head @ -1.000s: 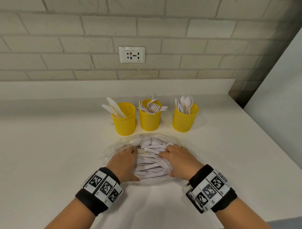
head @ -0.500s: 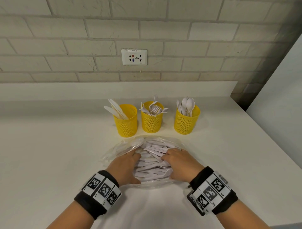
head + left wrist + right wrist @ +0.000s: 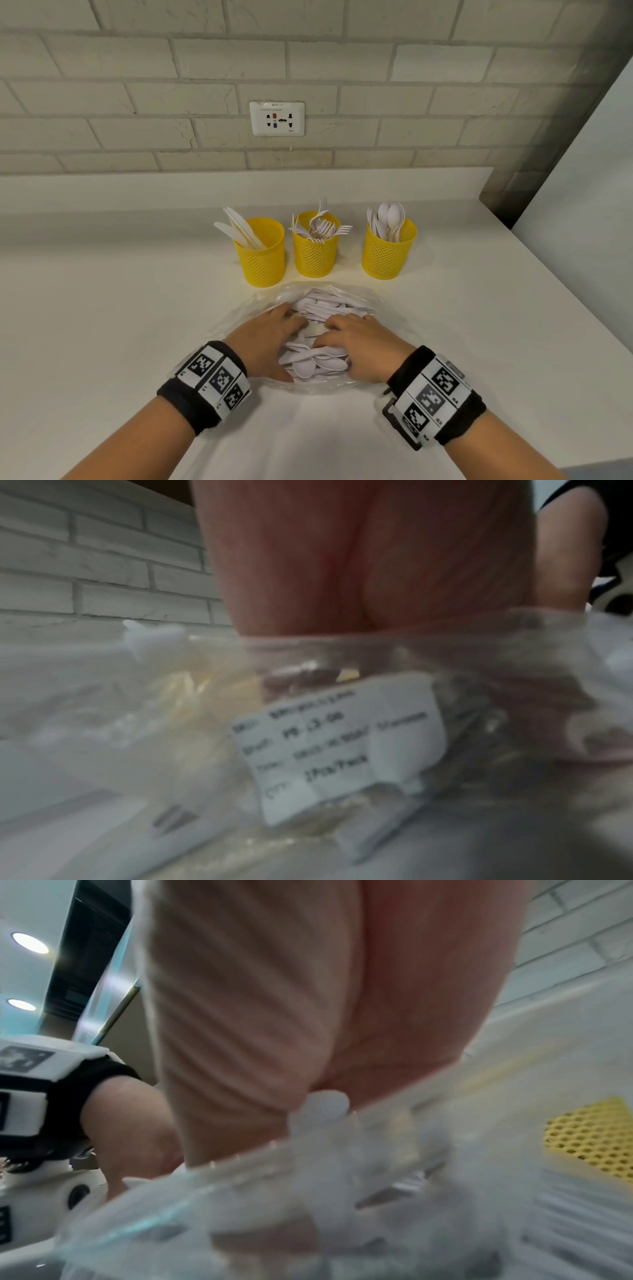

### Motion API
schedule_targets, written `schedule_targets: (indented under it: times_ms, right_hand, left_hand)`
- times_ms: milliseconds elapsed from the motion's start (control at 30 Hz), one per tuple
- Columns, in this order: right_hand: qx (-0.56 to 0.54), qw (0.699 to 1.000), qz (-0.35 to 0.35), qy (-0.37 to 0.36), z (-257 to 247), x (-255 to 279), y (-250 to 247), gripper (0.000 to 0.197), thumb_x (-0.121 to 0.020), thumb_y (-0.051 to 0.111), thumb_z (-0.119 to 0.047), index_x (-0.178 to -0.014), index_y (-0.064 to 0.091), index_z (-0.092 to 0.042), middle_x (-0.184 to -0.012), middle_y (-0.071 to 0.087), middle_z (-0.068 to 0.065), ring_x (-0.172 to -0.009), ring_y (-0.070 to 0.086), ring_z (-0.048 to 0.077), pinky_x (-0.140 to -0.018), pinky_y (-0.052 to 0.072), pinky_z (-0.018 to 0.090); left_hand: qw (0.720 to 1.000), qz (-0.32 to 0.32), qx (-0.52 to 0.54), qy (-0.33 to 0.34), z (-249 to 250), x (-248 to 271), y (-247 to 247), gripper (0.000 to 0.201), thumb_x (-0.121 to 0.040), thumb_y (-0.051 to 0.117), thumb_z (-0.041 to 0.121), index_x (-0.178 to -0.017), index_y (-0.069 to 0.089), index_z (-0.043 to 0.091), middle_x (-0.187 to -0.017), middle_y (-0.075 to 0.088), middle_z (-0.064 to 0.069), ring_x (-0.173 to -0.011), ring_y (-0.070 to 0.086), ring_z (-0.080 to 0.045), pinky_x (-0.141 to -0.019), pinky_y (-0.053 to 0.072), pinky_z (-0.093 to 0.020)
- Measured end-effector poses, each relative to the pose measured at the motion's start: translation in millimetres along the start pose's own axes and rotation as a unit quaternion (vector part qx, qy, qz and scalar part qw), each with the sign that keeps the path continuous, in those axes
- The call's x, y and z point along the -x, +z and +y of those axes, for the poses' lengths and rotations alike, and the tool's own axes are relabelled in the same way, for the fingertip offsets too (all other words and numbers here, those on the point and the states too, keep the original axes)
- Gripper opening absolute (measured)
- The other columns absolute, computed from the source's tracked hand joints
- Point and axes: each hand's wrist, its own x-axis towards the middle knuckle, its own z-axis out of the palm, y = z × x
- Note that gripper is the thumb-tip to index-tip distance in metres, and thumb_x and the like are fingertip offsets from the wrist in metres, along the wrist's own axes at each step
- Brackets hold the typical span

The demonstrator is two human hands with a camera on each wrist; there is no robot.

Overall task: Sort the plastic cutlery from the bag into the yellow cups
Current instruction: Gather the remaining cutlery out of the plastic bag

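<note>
A clear plastic bag [image 3: 373, 298] lies on the white counter [image 3: 102, 308], just in front of three yellow cups [image 3: 317, 253] that already hold knives [image 3: 239, 224], forks [image 3: 323, 226] and spoons [image 3: 390, 216], one kind to a cup. The loose cutlery [image 3: 318, 363] is heaped in the bag's open mouth. Both hands are sunk into this heap: the left hand [image 3: 265, 339] and the right hand [image 3: 363, 342] lie knuckles-up with fingers curled down among the pieces; whether any one piece is pinched cannot be told, since the fingertips are hidden and both wrist views are blurred. The pieces are judged light, stiff and smooth, likely to slide over one another and to snag by the fork tines; a hold on a handle is judged safer than one on a bowl or tines. The bag is judged thin, limp and slippery, so it may lift along with a piece unless held down. Against the frame a second ago, the hands are drawn closer together over the middle of the heap, the fingertips nearly meeting, and the heap is somewhat rearranged; the cups and their contents are unchanged.
</note>
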Motion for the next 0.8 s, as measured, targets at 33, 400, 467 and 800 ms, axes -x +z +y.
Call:
schedule_targets:
  times_ms: [33,400,467,800]
  right_hand:
    - [0.0,1.0,0.004,0.005,0.9,0.5,0.7,0.062,-0.083,0.055,-0.008,-0.137,0.04,-0.032,-0.144,0.035,0.001,-0.13,0.036,0.025,-0.106,0.029,0.042]
    - [0.025,0.997,0.053,0.058,8.2,4.2,7.8,0.052,-0.082,0.06,-0.023,-0.132,0.046,-0.014,-0.135,0.047,0.004,-0.126,0.038,0.025,-0.102,0.035,0.036]
    - [0.031,0.996,0.055,0.064,8.5,5.2,8.3,0.05,-0.083,0.059,-0.023,-0.13,0.047,-0.012,-0.133,0.047,0.006,-0.126,0.039,0.026,-0.101,0.036,0.036]
    - [0.013,0.995,0.045,0.089,7.3,6.4,13.8,0.037,-0.085,0.059,-0.017,-0.121,0.053,-0.01,-0.126,0.047,0.013,-0.122,0.041,0.029,-0.098,0.038,0.035]
  left_hand:
    - [1.0,0.0,-0.009,0.01,0.1,-0.4,-2.7,0.087,-0.06,0.073,0.059,-0.132,0.043,0.022,-0.131,0.041,-0.006,-0.118,0.045,-0.024,-0.101,0.041,-0.035]
    - [0.99,-0.012,-0.103,0.092,-0.2,1.8,-21.8,0.064,-0.063,0.047,0.062,-0.102,0.066,0.015,-0.109,0.066,-0.004,-0.104,0.063,-0.023,-0.088,0.053,-0.032]
    - [0.987,-0.043,-0.12,0.096,1.8,-2.1,-28.9,0.064,-0.072,0.057,0.058,-0.117,0.061,0.013,-0.123,0.061,-0.005,-0.117,0.054,-0.025,-0.096,0.047,-0.035]
    - [0.986,-0.119,-0.114,0.018,13.0,-10.3,-32.2,0.061,-0.083,0.063,0.049,-0.129,0.048,0.012,-0.123,0.055,-0.009,-0.108,0.055,-0.027,-0.089,0.046,-0.037]
